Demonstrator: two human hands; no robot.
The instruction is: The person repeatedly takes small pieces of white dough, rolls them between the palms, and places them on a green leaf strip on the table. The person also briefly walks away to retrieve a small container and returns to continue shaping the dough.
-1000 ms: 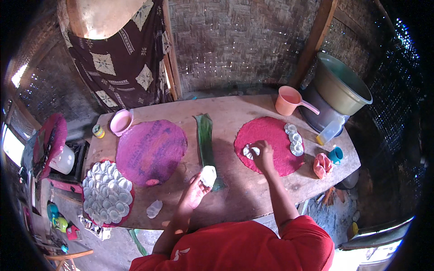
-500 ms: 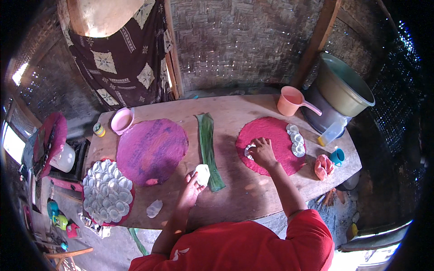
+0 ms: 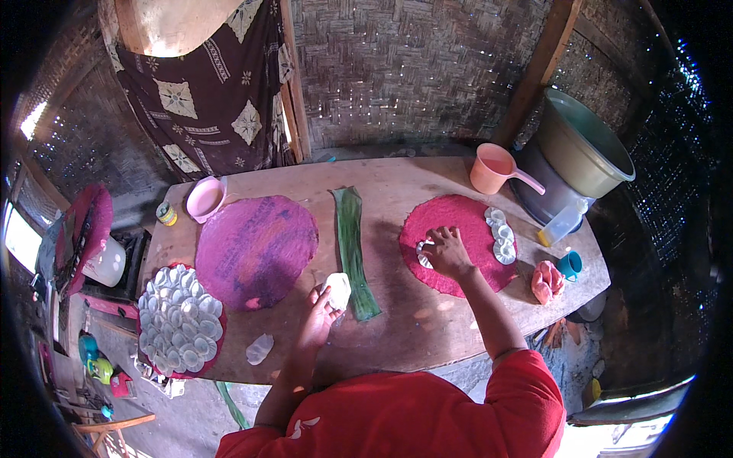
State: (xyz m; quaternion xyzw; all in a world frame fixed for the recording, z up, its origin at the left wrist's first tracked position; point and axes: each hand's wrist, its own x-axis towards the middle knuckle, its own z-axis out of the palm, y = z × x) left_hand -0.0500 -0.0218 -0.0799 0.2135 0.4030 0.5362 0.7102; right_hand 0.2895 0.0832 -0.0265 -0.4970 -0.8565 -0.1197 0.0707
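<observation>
My left hand (image 3: 321, 314) grips a small stack of white paper baking cups (image 3: 337, 293) above the near middle of the table. At the right, my right hand (image 3: 447, 250) is over a round red mat (image 3: 458, 214). Its fingers close on the edge of a white fluted paper cup (image 3: 424, 255) at the mat's left part, and the hand covers some of it. Along the mat's right edge stand several more small white cups (image 3: 503, 249). A loose white piece (image 3: 259, 349) lies on the table left of my left forearm.
A green leaf strip (image 3: 350, 244) lies mid-table beside a purple round mat (image 3: 256, 252). White cups crowd a red-rimmed tray (image 3: 221, 336) at the left. An orange dipper (image 3: 492, 169), large basin (image 3: 580, 145), bottle (image 3: 561, 223), blue mug (image 3: 569, 265) and pink bundle (image 3: 547, 282) stand right.
My left hand has turned the stack slightly and shifted a little up and left. The right hand stays at the same cup, its fingers slightly shifted.
</observation>
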